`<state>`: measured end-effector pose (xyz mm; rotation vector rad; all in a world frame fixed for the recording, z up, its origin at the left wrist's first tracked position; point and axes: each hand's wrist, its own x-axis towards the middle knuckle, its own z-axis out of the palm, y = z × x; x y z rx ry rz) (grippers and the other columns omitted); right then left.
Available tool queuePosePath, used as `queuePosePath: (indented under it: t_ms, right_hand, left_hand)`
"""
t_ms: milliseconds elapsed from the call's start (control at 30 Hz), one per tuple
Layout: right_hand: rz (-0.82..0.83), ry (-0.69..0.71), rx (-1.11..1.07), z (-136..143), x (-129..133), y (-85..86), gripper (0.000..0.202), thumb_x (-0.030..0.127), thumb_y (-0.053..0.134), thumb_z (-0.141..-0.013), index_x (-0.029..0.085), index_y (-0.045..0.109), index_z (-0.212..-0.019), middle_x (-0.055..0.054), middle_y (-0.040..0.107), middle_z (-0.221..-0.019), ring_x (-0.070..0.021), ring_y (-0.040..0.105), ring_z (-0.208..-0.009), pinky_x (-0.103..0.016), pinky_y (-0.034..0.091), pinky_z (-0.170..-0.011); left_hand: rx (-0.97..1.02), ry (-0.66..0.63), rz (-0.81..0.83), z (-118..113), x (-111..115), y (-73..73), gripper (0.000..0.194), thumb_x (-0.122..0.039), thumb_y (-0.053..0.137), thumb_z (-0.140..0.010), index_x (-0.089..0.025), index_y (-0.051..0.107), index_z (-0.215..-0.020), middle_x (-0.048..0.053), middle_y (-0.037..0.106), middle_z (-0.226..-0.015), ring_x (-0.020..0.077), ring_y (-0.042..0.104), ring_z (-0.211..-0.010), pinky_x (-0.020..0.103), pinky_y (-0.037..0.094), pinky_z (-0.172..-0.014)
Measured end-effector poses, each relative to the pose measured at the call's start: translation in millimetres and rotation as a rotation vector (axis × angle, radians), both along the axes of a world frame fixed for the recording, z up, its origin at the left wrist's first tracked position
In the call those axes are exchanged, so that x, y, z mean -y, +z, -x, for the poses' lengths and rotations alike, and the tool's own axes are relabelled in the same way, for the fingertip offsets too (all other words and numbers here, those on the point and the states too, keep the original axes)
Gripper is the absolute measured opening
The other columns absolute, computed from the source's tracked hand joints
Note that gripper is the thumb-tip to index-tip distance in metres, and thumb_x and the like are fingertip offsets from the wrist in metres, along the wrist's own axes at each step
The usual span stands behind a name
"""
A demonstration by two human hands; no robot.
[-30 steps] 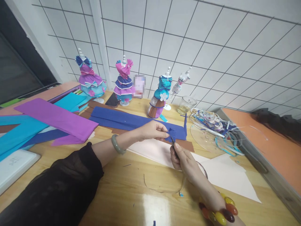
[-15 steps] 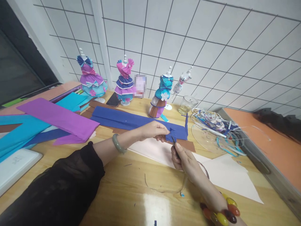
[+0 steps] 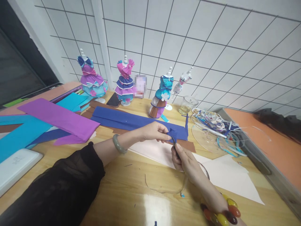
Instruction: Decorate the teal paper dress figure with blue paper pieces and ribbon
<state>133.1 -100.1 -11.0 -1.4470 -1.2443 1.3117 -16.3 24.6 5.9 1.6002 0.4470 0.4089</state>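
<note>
While L hand [image 3: 154,131] pinches crumpled blue pc [image 3: 173,133], R hand [image 3: 185,159] grips slim dk tool [image 3: 174,142]

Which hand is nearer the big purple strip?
Left: the left hand is to the right of the purple strip, apart from it; the right hand is farther right.

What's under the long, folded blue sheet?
Flat brown material shows at the left end and near edge of the sheet. Whatever its middle covers is hidden; the left hand blocks part of that edge.
</note>
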Motion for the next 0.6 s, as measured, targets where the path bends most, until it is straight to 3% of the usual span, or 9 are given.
queuePosePath:
  t_ms: [600]
  right_hand:
    - [0.008, -0.017, -0.048, -2.5, -0.8, -4.4, 0.043, 0.055, 0.034, -0.086, 0.02, 0.037, -0.062, 0.007, 0.027, -0.048, -0.0061, 0.025, -0.039, -0.021, 0.016, -0.038]
  left_hand:
    - [0.013, -0.008, 0.013, -4.1, 3.8, -6.5, 0.023, -0.034, 0.061, -0.072, -0.012, 0.06, -0.078, 0.002, 0.06, -0.07, 0.0095, 0.056, -0.063, 0.021, 0.039, -0.054]
